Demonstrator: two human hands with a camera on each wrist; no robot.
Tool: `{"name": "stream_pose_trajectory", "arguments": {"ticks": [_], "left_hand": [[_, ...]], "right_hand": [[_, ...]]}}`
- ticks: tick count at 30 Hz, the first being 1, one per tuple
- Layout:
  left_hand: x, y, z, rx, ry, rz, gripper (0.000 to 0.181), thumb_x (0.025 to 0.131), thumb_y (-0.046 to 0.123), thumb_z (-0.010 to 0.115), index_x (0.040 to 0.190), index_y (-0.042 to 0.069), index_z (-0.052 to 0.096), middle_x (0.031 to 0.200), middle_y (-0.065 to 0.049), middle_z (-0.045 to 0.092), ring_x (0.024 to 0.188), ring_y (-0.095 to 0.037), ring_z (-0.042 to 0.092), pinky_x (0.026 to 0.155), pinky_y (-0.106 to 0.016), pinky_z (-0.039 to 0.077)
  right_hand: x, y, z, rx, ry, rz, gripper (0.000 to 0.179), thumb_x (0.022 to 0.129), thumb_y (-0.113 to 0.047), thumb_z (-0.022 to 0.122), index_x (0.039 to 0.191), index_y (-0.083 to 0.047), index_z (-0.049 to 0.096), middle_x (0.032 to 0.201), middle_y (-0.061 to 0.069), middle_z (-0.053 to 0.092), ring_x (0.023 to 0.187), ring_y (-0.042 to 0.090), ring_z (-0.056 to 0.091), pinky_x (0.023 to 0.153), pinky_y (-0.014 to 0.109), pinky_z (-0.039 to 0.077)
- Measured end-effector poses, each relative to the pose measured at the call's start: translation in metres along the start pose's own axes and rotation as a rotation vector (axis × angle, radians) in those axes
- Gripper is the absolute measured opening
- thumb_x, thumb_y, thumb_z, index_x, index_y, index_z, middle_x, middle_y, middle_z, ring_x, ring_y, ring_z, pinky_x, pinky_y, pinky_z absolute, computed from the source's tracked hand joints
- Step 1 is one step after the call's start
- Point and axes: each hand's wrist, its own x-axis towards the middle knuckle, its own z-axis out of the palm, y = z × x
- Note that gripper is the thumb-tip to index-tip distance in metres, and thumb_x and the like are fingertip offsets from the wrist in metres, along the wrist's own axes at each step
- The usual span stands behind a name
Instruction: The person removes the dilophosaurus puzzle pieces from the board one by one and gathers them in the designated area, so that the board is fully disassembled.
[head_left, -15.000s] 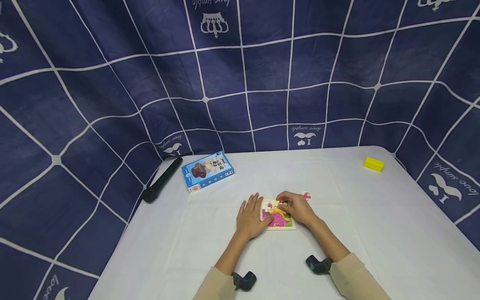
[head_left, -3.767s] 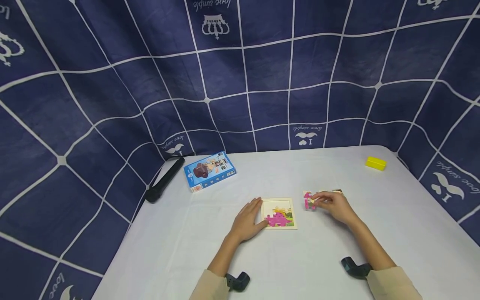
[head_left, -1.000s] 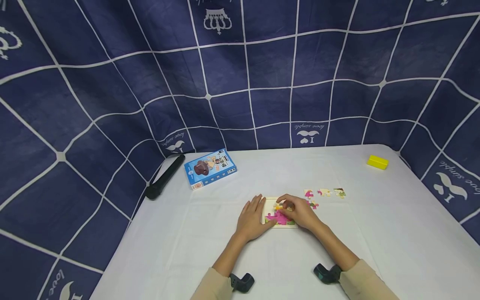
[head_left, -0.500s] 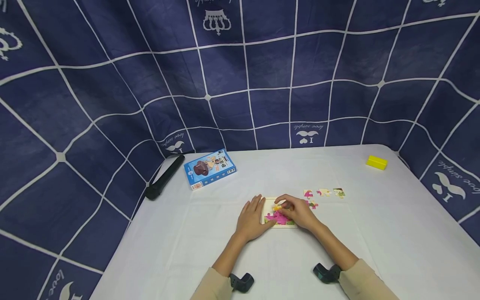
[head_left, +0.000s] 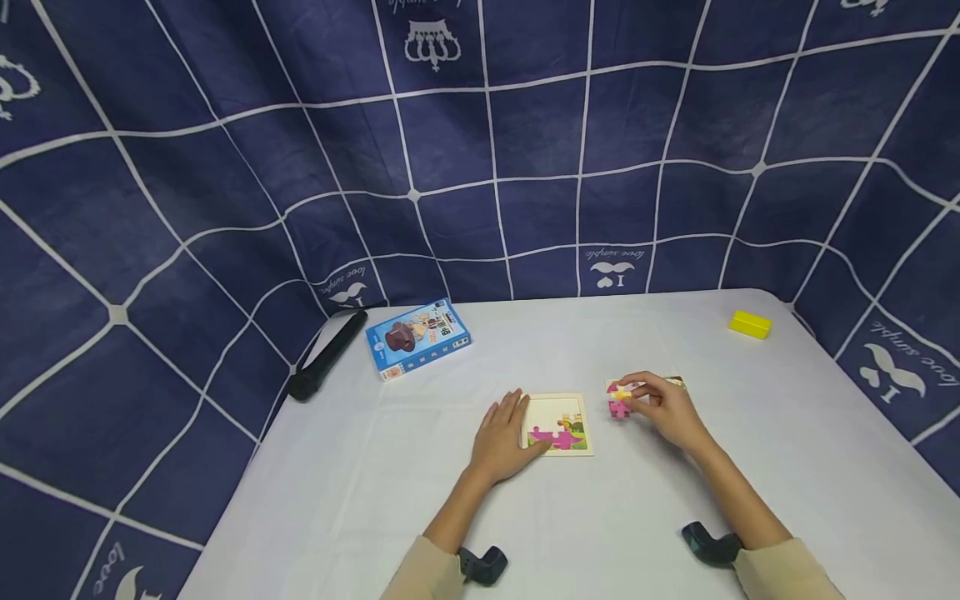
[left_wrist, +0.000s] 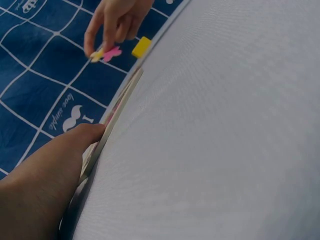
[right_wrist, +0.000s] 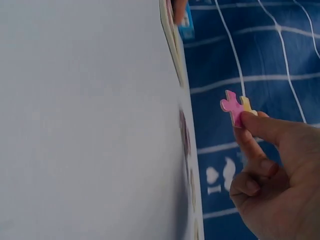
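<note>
A square, pale-framed jigsaw puzzle tray [head_left: 542,407] lies on the white table, with pink, green and yellow pieces [head_left: 567,437] fitted in its lower part and bare backing above. My left hand [head_left: 497,446] rests along the tray's left edge, fingers straight and thumb over the lower left corner. To the right of the tray, my right hand [head_left: 675,417] pinches a pink and yellow jigsaw piece [right_wrist: 232,107] between thumb and finger, held up off the table. Under and behind that hand lie loose jigsaw pieces [head_left: 619,410], partly hidden by it.
At the back left of the table are a blue picture box [head_left: 418,337] and a black stick-like object [head_left: 327,357]. A yellow block [head_left: 750,324] sits near the back right corner. A dark blue checked curtain [head_left: 525,167] hangs around the table.
My right hand has moved right from the tray, carrying out the pink and yellow jigsaw piece. Over the longer span, more pieces have left the tray for the table. My left hand stays.
</note>
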Motion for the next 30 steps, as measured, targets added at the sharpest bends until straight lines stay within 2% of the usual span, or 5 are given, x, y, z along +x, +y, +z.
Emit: {"name": "stream_pose_trajectory", "arguments": {"ticks": [5, 9, 18, 25, 30], "left_hand": [[0.0, -0.001, 0.0, 0.001, 0.0, 0.009, 0.084, 0.082, 0.063, 0.049, 0.144, 0.008, 0.031, 0.149, -0.007, 0.027, 0.138, -0.021, 0.02, 0.112, -0.036, 0.014], [0.0, -0.001, 0.0, 0.005, 0.003, 0.009, 0.084, 0.082, 0.063, 0.049, 0.144, 0.008, 0.031, 0.149, -0.007, 0.027, 0.138, -0.021, 0.02, 0.112, -0.037, 0.014], [-0.001, 0.0, 0.0, -0.001, 0.003, 0.003, 0.084, 0.082, 0.062, 0.05, 0.144, 0.009, 0.031, 0.149, -0.007, 0.027, 0.138, -0.02, 0.019, 0.112, -0.037, 0.014], [0.0, -0.001, 0.0, 0.003, -0.004, 0.004, 0.084, 0.082, 0.063, 0.048, 0.144, 0.009, 0.031, 0.15, -0.007, 0.026, 0.138, -0.02, 0.019, 0.112, -0.036, 0.014], [-0.001, -0.001, 0.0, 0.006, -0.001, 0.006, 0.084, 0.082, 0.063, 0.048, 0.144, 0.009, 0.031, 0.15, -0.007, 0.026, 0.138, -0.02, 0.019, 0.111, -0.037, 0.014]], "right_hand": [[-0.01, 0.016, -0.025, -0.057, 0.003, 0.137, 0.029, 0.082, -0.015, 0.071, 0.11, -0.012, 0.063, 0.087, 0.009, 0.065, 0.08, 0.022, 0.057, 0.059, 0.024, 0.042], [-0.014, 0.026, -0.031, -0.071, -0.019, 0.192, 0.029, 0.084, -0.014, 0.069, 0.112, -0.011, 0.062, 0.088, 0.009, 0.065, 0.096, 0.032, 0.058, 0.069, 0.033, 0.042], [-0.016, 0.04, -0.023, -0.123, 0.004, 0.16, 0.026, 0.08, -0.007, 0.071, 0.106, -0.008, 0.065, 0.081, 0.007, 0.065, 0.09, 0.031, 0.059, 0.071, 0.036, 0.041], [-0.017, 0.044, -0.019, -0.206, 0.012, 0.121, 0.024, 0.081, -0.008, 0.07, 0.104, -0.006, 0.067, 0.078, 0.003, 0.064, 0.056, 0.012, 0.038, 0.05, 0.026, 0.029], [-0.017, 0.046, -0.017, -0.273, 0.03, 0.095, 0.023, 0.079, -0.01, 0.072, 0.102, -0.006, 0.067, 0.079, 0.004, 0.062, 0.055, 0.012, 0.036, 0.049, 0.027, 0.028]]}}
